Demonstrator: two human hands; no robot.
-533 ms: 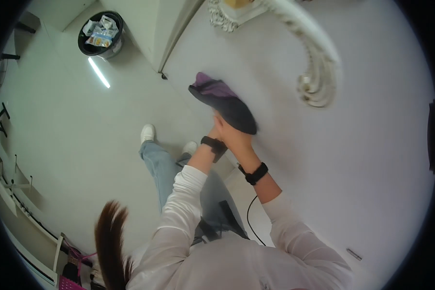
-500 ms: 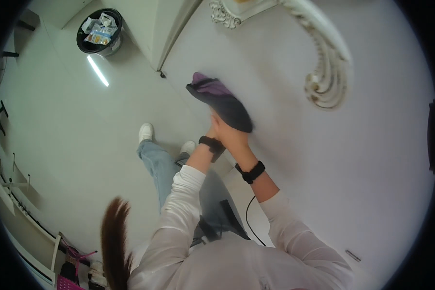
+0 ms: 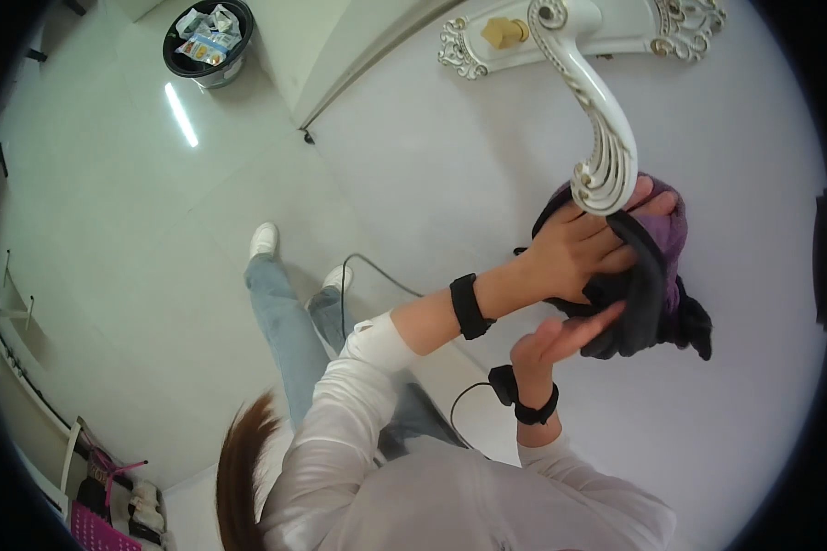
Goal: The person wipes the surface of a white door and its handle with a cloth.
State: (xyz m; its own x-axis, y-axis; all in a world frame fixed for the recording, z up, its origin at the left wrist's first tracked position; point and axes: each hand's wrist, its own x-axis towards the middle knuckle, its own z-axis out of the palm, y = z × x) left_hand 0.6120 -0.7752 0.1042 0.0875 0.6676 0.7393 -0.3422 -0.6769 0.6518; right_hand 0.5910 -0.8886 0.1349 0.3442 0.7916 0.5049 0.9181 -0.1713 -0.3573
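Observation:
A soft purple and black cloth item [image 3: 675, 234], which looks like a cap, is bunched between my hands at the right, with a thick black curved edge. My left hand [image 3: 565, 257] reaches across it, its back showing and its fingertips over the purple cloth. Below, my right hand [image 3: 565, 340] grips the item's lower black part, its fingertips partly covered by the black edge. The curled tip of a white door handle [image 3: 606, 138] overlaps the cloth and my left fingers in view. Whether they touch I cannot tell.
The handle rises from an ornate white plate with a gold knob [image 3: 505, 33] on a white door [image 3: 744, 413]. A black bin [image 3: 209, 78] with wrappers stands at the far left. A thin black cable [image 3: 377, 264] runs near my legs. A pink basket [image 3: 96, 531] sits lower left.
Both hands have moved right with the purple and black item, to just under the handle's tip. They have drawn apart, and the item has turned and spread. More of the handle plate shows.

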